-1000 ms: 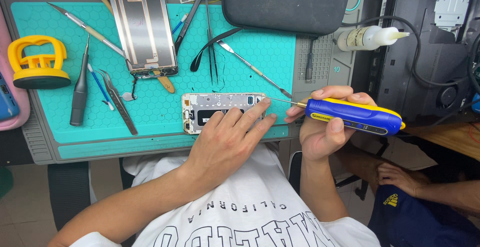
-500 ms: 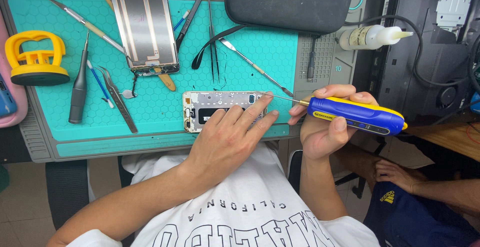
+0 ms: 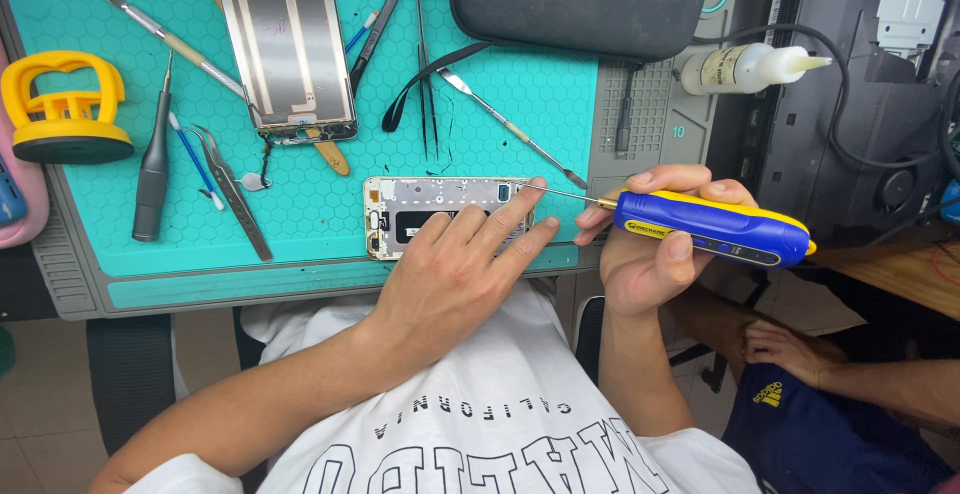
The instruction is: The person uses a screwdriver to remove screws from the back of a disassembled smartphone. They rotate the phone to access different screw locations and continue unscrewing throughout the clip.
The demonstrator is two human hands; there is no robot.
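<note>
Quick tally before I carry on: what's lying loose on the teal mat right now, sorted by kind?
Phone parts: 2, the open phone frame under the left hand and the back panel
Suction cup, yellow: 1
Tweezers: 2, grey and black
Metal spudgers: 2
Grey screwdriver: 1
Total: 8
The right hand holds the blue-and-yellow screwdriver, not counted.
</note>
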